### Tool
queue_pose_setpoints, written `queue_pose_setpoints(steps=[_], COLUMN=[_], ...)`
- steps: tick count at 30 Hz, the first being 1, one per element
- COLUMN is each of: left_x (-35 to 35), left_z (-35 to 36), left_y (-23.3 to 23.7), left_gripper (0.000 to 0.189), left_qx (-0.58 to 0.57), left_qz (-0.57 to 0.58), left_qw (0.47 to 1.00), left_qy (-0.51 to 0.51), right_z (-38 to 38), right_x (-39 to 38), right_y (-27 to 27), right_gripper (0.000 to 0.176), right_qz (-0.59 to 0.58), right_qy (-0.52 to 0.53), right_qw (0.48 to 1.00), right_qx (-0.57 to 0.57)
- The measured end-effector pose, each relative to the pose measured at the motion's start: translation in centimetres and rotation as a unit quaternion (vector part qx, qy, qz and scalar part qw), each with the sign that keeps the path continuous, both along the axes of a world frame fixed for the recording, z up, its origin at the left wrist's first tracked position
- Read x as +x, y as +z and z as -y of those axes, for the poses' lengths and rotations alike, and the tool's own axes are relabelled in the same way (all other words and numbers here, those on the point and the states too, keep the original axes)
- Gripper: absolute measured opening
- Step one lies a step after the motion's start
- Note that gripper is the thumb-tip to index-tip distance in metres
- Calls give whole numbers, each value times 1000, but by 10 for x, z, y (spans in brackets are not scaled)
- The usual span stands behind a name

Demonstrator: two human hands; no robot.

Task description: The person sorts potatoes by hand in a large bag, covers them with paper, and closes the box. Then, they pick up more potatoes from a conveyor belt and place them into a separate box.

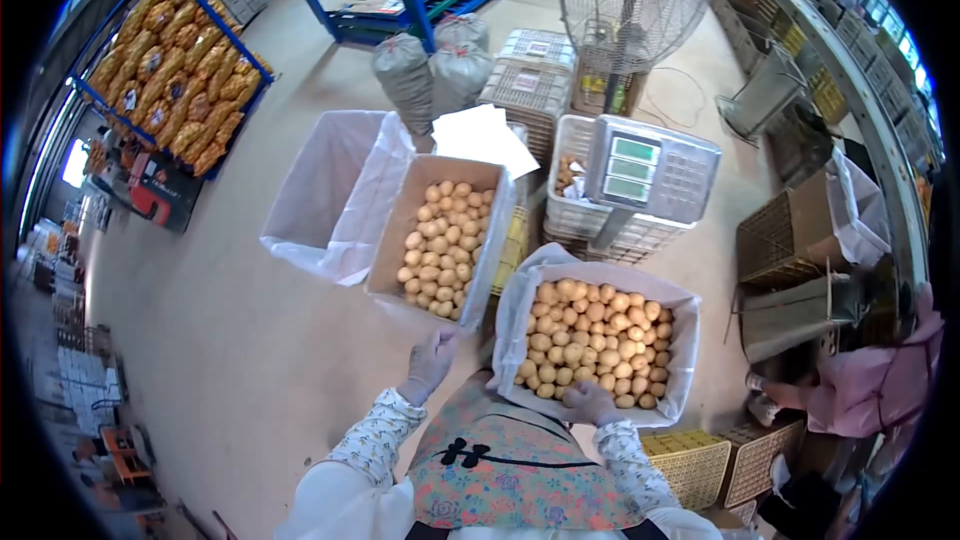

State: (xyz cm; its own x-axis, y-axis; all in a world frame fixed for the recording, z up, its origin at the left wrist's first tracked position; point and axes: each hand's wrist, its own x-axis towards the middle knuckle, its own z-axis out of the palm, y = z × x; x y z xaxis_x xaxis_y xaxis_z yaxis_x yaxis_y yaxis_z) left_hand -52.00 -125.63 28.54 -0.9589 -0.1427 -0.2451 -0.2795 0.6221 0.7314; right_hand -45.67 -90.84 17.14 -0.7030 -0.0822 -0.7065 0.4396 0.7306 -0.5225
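Observation:
A white-lined crate [685, 380] full of round, pale brown potatoes [590, 335] stands right in front of me. Over its near edge reaches my right hand [588, 404], fingers curled down against the potatoes; whatever they grip is hidden. My left hand [428, 365] is closed, held just below the near end of a lined cardboard box [385, 275], and I cannot make out anything in it. That box also contains potatoes [447, 250]. Both hands look gloved, with patterned sleeves at the wrists.
Beyond the near crate stands a scale with a display [632, 170]. An open lined box [330, 195] is at left, with white paper sheets [485, 138] behind the potatoes. A large fan [640, 0] and tied sacks [405, 75] stand farther back. A person in pink [870, 390] is at right.

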Motion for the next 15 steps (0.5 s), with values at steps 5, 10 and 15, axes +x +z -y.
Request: queue_pose_setpoints(steps=[5, 10, 15], left_x=[-84, -257, -437], left_z=[50, 77, 67], left_y=[10, -14, -79], left_gripper=[13, 17, 20], left_qx=[-77, -33, -99], left_qz=[-222, -234, -295], left_qw=[971, 967, 939], left_qy=[-31, -97, -144], right_z=[54, 113, 188], right_x=[-92, -178, -237], right_y=[52, 6, 19], right_gripper=[54, 64, 58], right_qz=[-151, -196, -205], right_qy=[-99, -222, -397], right_qw=[981, 954, 895], right_qx=[-64, -50, 3])
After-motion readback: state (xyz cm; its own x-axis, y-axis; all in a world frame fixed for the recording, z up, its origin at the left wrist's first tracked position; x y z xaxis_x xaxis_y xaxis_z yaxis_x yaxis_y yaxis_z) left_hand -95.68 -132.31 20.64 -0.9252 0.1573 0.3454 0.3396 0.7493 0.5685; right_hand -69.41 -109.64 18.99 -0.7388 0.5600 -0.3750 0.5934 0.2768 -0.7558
